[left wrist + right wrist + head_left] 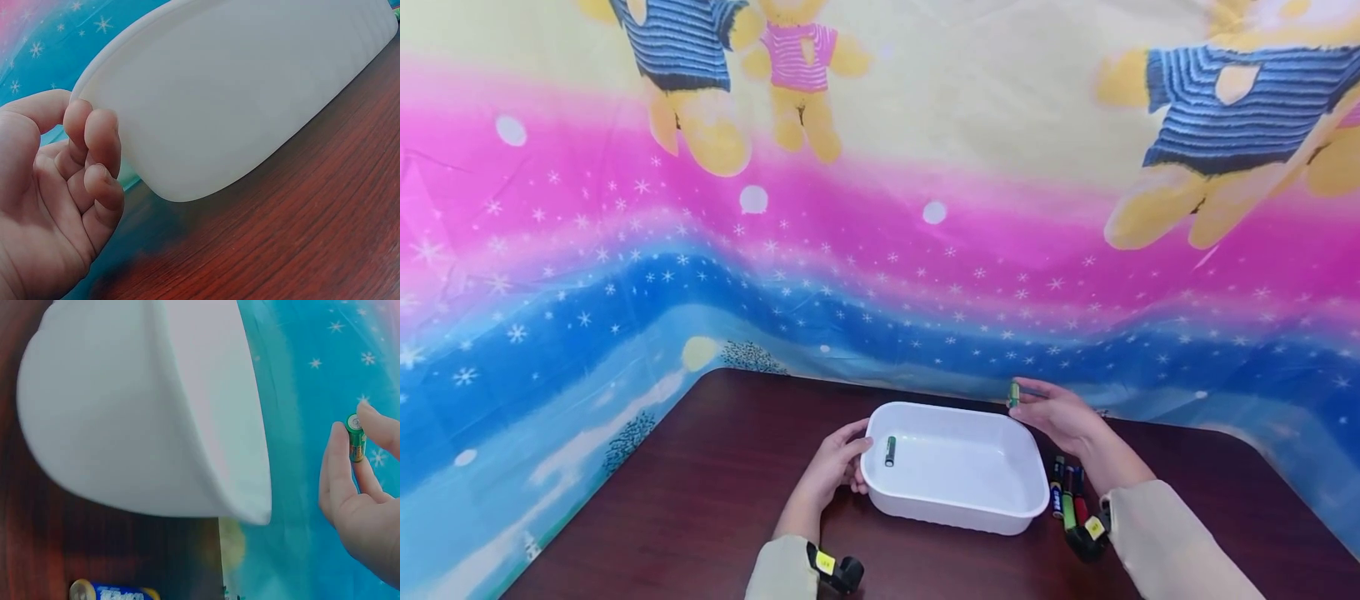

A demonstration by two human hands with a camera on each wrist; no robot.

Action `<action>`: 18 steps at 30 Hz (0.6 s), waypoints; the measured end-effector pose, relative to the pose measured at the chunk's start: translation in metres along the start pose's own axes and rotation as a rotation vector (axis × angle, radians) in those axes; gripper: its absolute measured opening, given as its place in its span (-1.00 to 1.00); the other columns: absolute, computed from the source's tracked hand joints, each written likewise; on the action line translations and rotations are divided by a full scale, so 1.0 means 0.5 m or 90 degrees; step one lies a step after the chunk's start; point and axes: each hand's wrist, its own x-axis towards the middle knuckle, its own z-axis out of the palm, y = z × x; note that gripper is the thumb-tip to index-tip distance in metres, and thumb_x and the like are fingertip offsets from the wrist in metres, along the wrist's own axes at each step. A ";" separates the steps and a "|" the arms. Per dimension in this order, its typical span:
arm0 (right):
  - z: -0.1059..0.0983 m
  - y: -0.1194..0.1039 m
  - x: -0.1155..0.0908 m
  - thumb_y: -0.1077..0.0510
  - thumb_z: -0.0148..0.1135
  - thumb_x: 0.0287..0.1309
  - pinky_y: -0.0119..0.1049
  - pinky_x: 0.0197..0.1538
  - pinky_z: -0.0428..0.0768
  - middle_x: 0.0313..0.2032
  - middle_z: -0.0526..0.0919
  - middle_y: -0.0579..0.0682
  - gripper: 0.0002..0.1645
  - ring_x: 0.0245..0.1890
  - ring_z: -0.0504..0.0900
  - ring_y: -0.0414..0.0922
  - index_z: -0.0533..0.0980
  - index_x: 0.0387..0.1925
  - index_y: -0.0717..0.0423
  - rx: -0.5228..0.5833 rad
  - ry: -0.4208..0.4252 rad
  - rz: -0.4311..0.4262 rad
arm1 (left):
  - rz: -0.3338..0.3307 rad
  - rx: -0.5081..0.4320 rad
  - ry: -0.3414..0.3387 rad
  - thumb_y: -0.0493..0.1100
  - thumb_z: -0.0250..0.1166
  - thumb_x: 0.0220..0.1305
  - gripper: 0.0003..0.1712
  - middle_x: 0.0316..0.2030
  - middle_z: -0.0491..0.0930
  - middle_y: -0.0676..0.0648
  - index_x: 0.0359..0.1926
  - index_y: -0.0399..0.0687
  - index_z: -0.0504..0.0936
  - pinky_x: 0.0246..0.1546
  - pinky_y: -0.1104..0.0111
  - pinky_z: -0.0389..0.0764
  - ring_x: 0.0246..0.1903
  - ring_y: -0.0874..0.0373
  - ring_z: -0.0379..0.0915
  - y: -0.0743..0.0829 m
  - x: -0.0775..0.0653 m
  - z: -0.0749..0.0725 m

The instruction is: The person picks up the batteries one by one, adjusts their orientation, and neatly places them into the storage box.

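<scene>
A white plastic basin (955, 508) stands on the dark wooden table, with one green and black battery (891, 451) lying inside near its left end. My left hand (835, 462) grips the basin's left rim; in the left wrist view its thumb and fingers (100, 137) pinch the edge. My right hand (1060, 414) is raised above the basin's far right corner. Between its thumb and fingertips it pinches a small green and gold battery (355, 437), held upright in the head view.
Several batteries lie side by side to the right of the basin, among them a blue one (1057, 498), a green one (1069, 508) and a red one (1080, 507). Behind the table (737, 442) hangs a cartoon-printed cloth (850, 275). Each wrist carries a small black camera.
</scene>
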 end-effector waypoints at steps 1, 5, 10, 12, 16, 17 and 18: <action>0.002 -0.003 0.003 0.33 0.22 0.10 0.03 0.26 0.21 0.33 -0.06 0.39 -0.06 0.17 0.34 0.13 -0.08 0.41 0.24 0.002 -0.003 0.000 | -0.001 0.000 0.000 -0.12 0.12 0.29 -0.38 -0.80 0.39 -0.01 0.33 -0.17 0.23 -0.76 0.42 0.47 -0.86 0.21 0.35 0.000 0.000 0.000; 0.012 -0.017 0.016 0.35 0.21 0.10 -0.03 0.24 0.27 0.32 -0.04 0.38 -0.07 0.19 0.33 0.15 -0.06 0.40 0.24 0.006 -0.016 -0.001 | 0.000 0.000 0.000 -0.12 0.11 0.30 -0.39 -0.79 0.39 -0.01 0.33 -0.18 0.23 -0.76 0.41 0.47 -0.86 0.21 0.36 0.000 0.001 0.001; 0.029 -0.029 0.037 0.38 0.22 0.07 -0.11 0.17 0.39 0.27 0.07 0.37 -0.10 0.20 0.30 0.20 0.01 0.39 0.24 0.005 -0.028 0.002 | 0.004 -0.003 0.000 -0.11 0.12 0.29 -0.39 -0.79 0.39 -0.02 0.32 -0.18 0.24 -0.76 0.42 0.47 -0.86 0.21 0.36 0.002 0.001 0.002; 0.036 -0.029 0.047 0.38 0.24 0.05 -0.07 0.18 0.37 0.25 0.11 0.36 -0.11 0.14 0.39 0.16 0.04 0.37 0.25 -0.002 -0.039 0.006 | 0.004 -0.004 0.000 -0.11 0.12 0.29 -0.39 -0.79 0.39 -0.02 0.32 -0.18 0.24 -0.77 0.42 0.47 -0.86 0.21 0.36 0.002 0.001 0.002; 0.047 -0.026 0.069 0.43 0.24 0.02 0.02 0.19 0.33 0.20 0.21 0.36 -0.14 -0.01 0.52 0.02 0.09 0.35 0.27 -0.012 -0.080 0.019 | 0.003 -0.002 0.002 -0.11 0.12 0.28 -0.38 -0.80 0.39 -0.01 0.32 -0.18 0.24 -0.77 0.42 0.47 -0.86 0.21 0.36 0.001 0.002 0.002; 0.049 -0.025 0.074 0.44 0.23 0.02 0.02 0.18 0.34 0.18 0.23 0.37 -0.14 -0.04 0.53 0.00 0.09 0.34 0.28 -0.016 -0.094 0.016 | 0.002 -0.001 0.001 -0.11 0.13 0.28 -0.38 -0.80 0.39 -0.01 0.32 -0.18 0.24 -0.77 0.42 0.47 -0.86 0.21 0.35 0.001 0.002 0.002; 0.052 -0.026 0.079 0.45 0.23 0.01 0.01 0.17 0.36 0.16 0.25 0.37 -0.14 -0.05 0.53 0.00 0.10 0.34 0.29 -0.019 -0.107 0.014 | 0.002 -0.001 0.001 -0.11 0.13 0.28 -0.38 -0.80 0.39 -0.01 0.32 -0.18 0.24 -0.77 0.42 0.47 -0.86 0.21 0.35 0.000 0.002 0.002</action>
